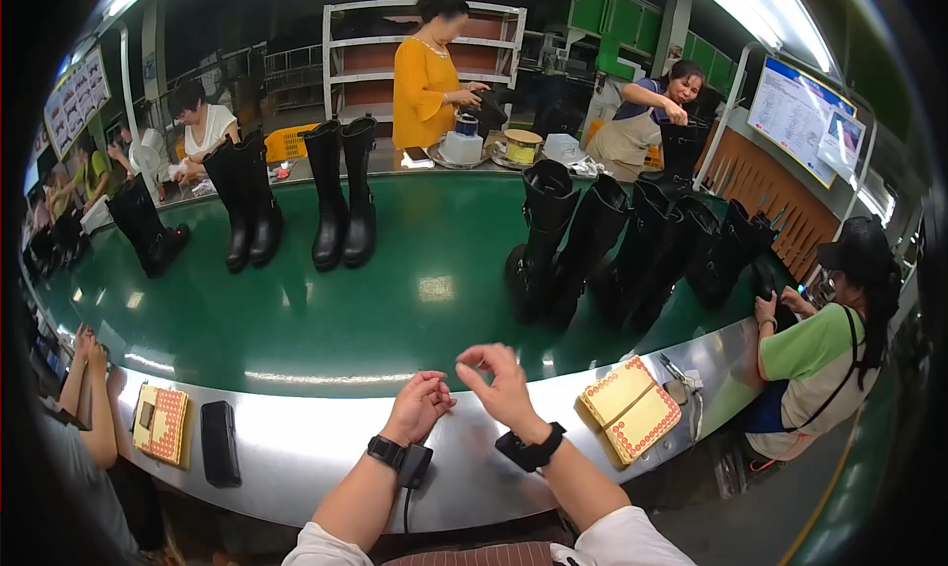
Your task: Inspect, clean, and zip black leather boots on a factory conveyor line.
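Green belt (434, 240) beyond steel ledge (296, 438), left grip (419, 409) loosely curled, right grip (502, 386) spread wider, both empty

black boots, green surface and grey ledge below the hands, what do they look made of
Black boots: possibly leather or a synthetic lookalike, semi-gloss, from their soft highlights. Green surface: perhaps rubber or plastic sheeting, glossy, since it shows bright reflections. Grey ledge: probably sheet metal, satin, from its silvery colour and blurred glare.
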